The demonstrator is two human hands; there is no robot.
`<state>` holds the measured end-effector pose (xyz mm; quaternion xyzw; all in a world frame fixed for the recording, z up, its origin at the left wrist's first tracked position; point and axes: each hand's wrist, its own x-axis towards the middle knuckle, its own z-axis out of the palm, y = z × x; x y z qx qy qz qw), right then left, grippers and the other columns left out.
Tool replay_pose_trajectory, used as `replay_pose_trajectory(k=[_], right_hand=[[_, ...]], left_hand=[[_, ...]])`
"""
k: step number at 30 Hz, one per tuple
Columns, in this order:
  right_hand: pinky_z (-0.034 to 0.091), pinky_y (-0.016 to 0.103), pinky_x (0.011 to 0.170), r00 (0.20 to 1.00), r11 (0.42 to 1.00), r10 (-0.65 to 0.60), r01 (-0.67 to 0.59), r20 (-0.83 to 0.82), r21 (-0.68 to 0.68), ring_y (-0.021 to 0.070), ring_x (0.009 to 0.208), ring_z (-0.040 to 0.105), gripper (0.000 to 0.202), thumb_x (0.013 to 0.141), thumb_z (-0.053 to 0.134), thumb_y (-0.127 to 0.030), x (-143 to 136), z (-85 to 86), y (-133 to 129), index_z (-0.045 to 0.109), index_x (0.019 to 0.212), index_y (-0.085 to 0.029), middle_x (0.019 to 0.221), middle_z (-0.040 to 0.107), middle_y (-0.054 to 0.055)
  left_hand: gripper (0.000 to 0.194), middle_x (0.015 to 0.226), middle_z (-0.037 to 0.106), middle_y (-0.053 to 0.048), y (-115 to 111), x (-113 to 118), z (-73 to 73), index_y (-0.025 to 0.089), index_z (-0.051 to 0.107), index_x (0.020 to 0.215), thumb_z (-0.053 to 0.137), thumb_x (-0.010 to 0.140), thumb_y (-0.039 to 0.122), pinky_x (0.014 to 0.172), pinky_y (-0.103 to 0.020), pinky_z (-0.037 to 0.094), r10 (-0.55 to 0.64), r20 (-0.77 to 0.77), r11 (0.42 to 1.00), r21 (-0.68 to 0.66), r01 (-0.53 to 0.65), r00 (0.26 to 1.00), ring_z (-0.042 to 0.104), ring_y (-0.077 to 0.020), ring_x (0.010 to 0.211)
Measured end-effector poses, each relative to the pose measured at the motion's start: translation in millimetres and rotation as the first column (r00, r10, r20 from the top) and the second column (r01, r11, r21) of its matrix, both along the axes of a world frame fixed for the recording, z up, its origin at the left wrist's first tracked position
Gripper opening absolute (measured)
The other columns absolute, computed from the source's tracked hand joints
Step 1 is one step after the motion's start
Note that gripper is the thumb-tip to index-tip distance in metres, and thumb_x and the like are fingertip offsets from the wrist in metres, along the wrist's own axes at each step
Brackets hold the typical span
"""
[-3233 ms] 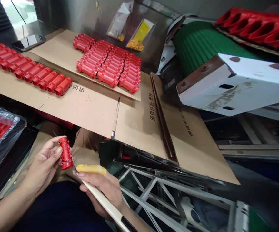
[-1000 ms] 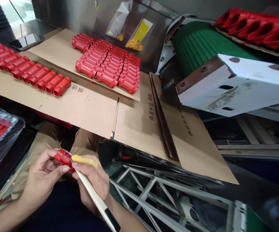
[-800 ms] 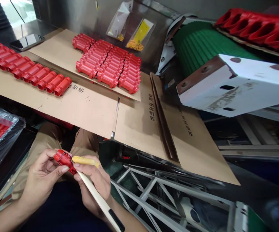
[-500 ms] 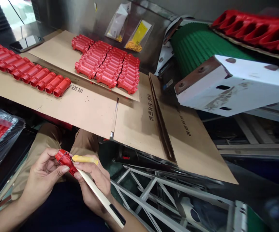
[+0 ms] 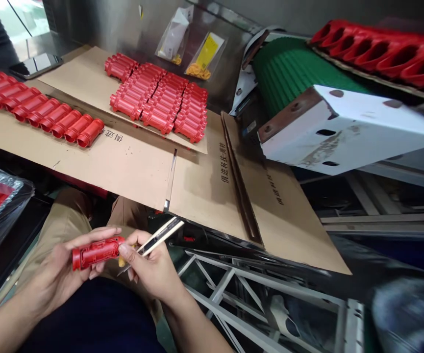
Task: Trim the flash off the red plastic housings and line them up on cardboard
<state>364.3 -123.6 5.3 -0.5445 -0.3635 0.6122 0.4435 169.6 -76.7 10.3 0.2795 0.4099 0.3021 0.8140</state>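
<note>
My left hand [image 5: 62,272] holds a red plastic tube-shaped housing [image 5: 96,253] above my lap, its recessed, detailed side turned up. The fingers lie behind and under it. My right hand [image 5: 151,267] is closed round a slim cream-handled craft knife [image 5: 160,238], the handle slanting up to the right. Its thin metal tip points down to the left, below the housing's right end. A yellow finger cot [image 5: 122,261] covers one right fingertip, partly hidden behind the thumb. The right thumb is at the housing's right end; whether it presses there I cannot tell.
On the cardboard [image 5: 138,166] lie a row of red housings [image 5: 55,115] and a block of more [image 5: 160,95]. Behind are a phone [image 5: 35,65] and bags with yellow pieces [image 5: 206,56]. A green conveyor belt [image 5: 296,73] stands right; a lined crate [image 5: 20,189] is left.
The housing has turned from steeply tilted to nearly level. In my right hand the knife has swung round, its handle now pointing up right and its metal tip showing. The left fingers have straightened.
</note>
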Motion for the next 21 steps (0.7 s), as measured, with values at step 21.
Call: replay_pose_trajectory(k=[21], right_hand=[[0.070,0.034,0.086,0.900,0.669,-0.248,-0.109,0.359,0.735,0.0222,0.102,0.079,0.028,0.103,0.070,-0.015,-3.5,-0.4,-14.3,0.075,0.130,-0.022,0.116,0.083,0.010]], left_hand=[[0.036,0.087,0.079,-0.004,-0.5,8.1,10.6,0.018,0.077,0.090,0.098,0.073,0.041,0.050,-0.015,0.049,0.185,-0.183,0.976,0.148,-0.159,0.966,0.056,-0.0062,0.054]])
